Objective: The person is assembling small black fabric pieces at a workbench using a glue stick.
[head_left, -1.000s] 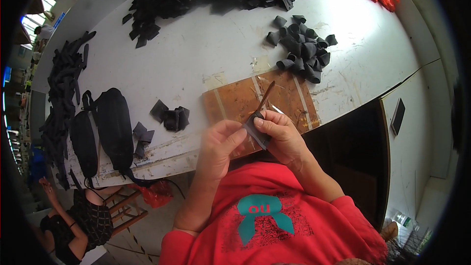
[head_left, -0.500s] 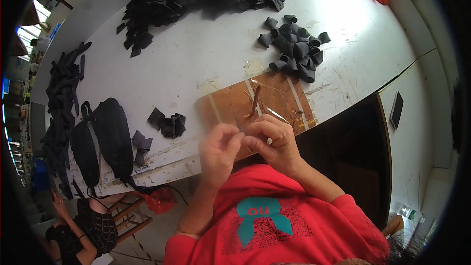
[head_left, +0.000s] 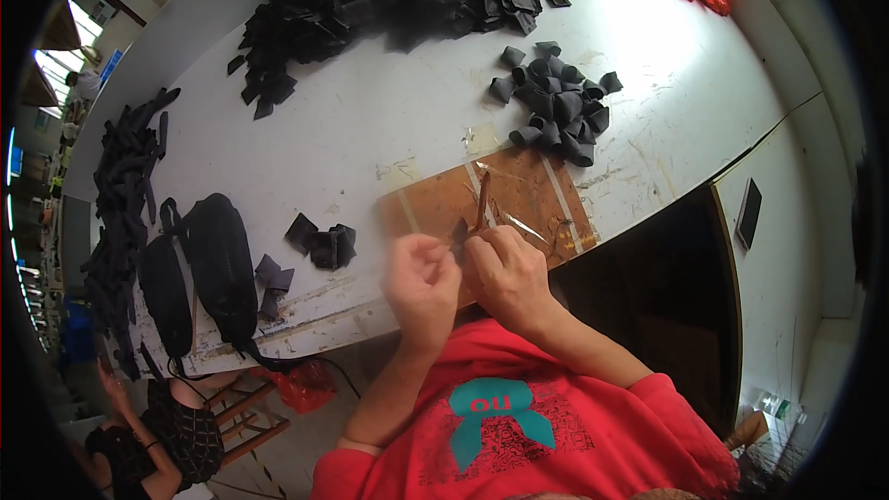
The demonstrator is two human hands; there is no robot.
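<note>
While table [head_left: 361, 143] leaves room beyond the board's [head_left: 519, 185] edge, both hands [head_left: 424, 280] [head_left: 507, 276] curl (grip unclear).

1. Harsh glare whitens the tabletop [head_left: 648, 37] toward the upper right.
2. Daylight glows through a window [head_left: 85, 26] far left.
3. Deep shadow swallows the recess [head_left: 648, 292] beneath.
4. The left hand [head_left: 421, 287] looks blurred; the right hand [head_left: 507, 273], sharper.
5. Edges bow into blackness.

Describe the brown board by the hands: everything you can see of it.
The brown board lies flat and aslant on the white table at its near edge. It looks wooden, worn and stained, with pale tape-like strips across it and a shiny strip toward its right. A slim brown stick shows over it, contact unclear. The left hand and right hand hide part of its near side; whether they touch it cannot be told.
</note>
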